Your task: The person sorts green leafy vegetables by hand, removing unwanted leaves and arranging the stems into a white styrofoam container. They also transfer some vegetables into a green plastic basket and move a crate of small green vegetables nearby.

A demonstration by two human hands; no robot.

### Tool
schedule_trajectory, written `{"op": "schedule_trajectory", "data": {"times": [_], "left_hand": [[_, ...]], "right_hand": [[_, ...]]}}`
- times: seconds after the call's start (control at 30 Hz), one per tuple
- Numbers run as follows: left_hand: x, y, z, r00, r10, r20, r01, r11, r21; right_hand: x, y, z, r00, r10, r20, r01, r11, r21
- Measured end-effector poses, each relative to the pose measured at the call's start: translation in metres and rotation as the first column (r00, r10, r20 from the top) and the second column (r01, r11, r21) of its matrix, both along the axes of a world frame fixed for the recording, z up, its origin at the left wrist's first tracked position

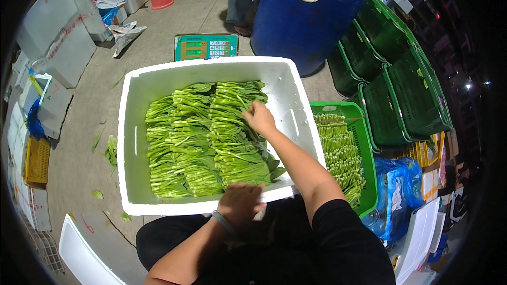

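Note:
A white foam box stands before me, holding rows of leafy green vegetable stalks with the cut ends mostly to the left. Over the right row, near its upper end, my right hand has curled fingers around or against a thin green stalk; its grip is partly hidden. My left hand, with a bangle at the wrist, lies on the near rim of the box, fingers towards the vegetables. Right of the box, a bright green plastic crate contains more stalks packed in rows.
Beyond the box sits a digital scale. A tall blue barrel with a rope handle is behind it, and a person's legs are beside the barrel. Dark green crates are stacked at right; foam boxes line the left.

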State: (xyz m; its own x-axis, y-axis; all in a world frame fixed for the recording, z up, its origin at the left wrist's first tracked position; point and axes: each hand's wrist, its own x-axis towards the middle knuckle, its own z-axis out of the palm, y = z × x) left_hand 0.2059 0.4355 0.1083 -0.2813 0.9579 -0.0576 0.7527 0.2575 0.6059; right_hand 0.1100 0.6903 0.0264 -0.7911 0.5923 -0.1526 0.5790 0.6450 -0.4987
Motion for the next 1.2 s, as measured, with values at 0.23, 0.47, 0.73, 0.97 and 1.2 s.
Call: {"op": "schedule_trajectory", "data": {"times": [0.23, 0.47, 0.73, 0.97, 1.2], "left_hand": [[0.0, -0.001, 0.007, 0.999, 0.034, -0.015, -0.032, 0.993, 0.114], [-0.006, 0.004, 0.01, 1.0, 0.01, -0.022, -0.008, 0.999, 0.049], [-0.004, 0.011, 0.012, 1.0, 0.003, -0.014, -0.004, 1.0, -0.018], [0.0, 0.012, 0.011, 0.998, 0.006, -0.07, -0.002, 0.999, 0.053], [0.0, 0.013, 0.004, 0.992, -0.002, -0.127, 0.015, 0.995, 0.101]], "right_hand": [[0.018, 0.009, -0.039, 0.963, -0.191, -0.191, 0.145, 0.962, -0.231], [0.02, 0.003, -0.037, 0.995, -0.088, 0.053, 0.095, 0.983, -0.154], [0.087, 0.027, 0.074, 0.945, 0.245, -0.215, -0.316, 0.854, -0.413], [0.2, 0.201, 0.112, 0.398, -0.639, -0.658, 0.164, 0.755, -0.635], [0.469, 0.195, -0.043, 0.327, -0.886, -0.33, 0.856, 0.425, -0.295]]}}
